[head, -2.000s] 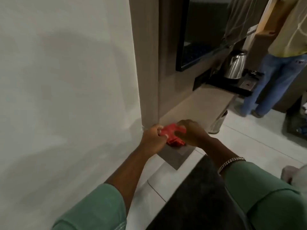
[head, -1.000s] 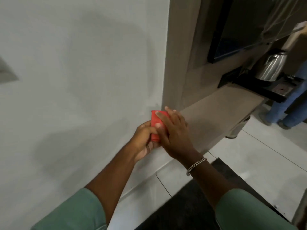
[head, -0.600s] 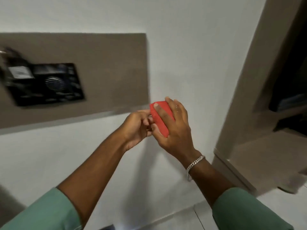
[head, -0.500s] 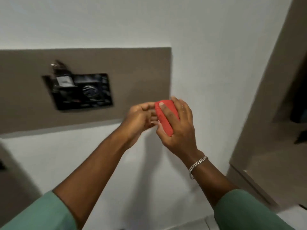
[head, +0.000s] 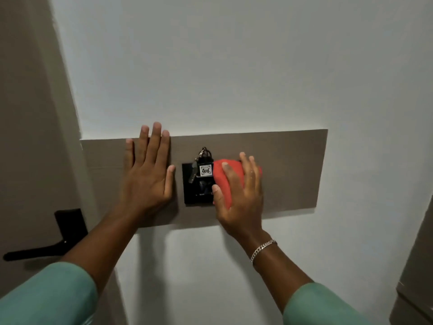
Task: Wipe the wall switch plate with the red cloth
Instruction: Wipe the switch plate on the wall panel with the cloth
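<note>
A black switch plate [head: 195, 192] is set in a grey-brown panel [head: 290, 170] on the white wall. A key tag with keys [head: 203, 168] hangs in front of its upper part. My right hand [head: 241, 195] presses the folded red cloth [head: 226, 179] flat against the plate's right side, hiding that part. My left hand [head: 146, 177] lies flat on the panel just left of the plate, fingers spread, holding nothing.
A door with a black lever handle [head: 46, 242] stands at the left edge. A grey-brown cabinet edge [head: 417, 277] shows at the lower right. White wall surrounds the panel.
Both hands held the cloth in front of the wall. Now my left hand has let go and rests on the panel, and my right hand has brought the cloth onto the plate.
</note>
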The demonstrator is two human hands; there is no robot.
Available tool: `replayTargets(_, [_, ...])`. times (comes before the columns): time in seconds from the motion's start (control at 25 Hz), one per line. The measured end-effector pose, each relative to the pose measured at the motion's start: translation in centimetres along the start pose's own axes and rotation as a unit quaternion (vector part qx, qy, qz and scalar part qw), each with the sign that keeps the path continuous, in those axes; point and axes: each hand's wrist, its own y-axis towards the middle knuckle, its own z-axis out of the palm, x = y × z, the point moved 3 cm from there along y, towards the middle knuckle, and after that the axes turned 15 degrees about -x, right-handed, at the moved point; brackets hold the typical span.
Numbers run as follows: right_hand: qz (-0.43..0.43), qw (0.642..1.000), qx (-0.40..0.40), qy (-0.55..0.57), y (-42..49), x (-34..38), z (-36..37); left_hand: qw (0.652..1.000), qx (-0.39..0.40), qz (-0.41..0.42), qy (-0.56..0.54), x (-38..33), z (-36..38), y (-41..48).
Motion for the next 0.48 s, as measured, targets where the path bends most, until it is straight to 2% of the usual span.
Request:
replayTargets(0.2, [-0.036, 0.998, -0.036, -0.039, -1.0, -1.7, 1.5, 0.997, -0.047, 0.029, 0.056, 0.4, 1.3, -0.5])
replayTargets(0.32, [0.051, 0.995, -0.089, -0.016, -0.6, -1.4, 2.1, 0.996, -0.051, 0.033, 0.065, 0.6, 1.4, -0.5])
replayTargets(0.36, [0.050, 0.994, -0.095, -0.021, -0.8, -0.8, 2.3, 0.996, -0.050, 0.036, 0.067, 0.6, 1.4, -0.5])
replayTargets(0.48, [-0.039, 0.996, -0.072, -0.026, -1.7, -1.4, 2.1, 0.996, -0.055, 0.038, 0.063, 0.5, 1.4, -0.3])
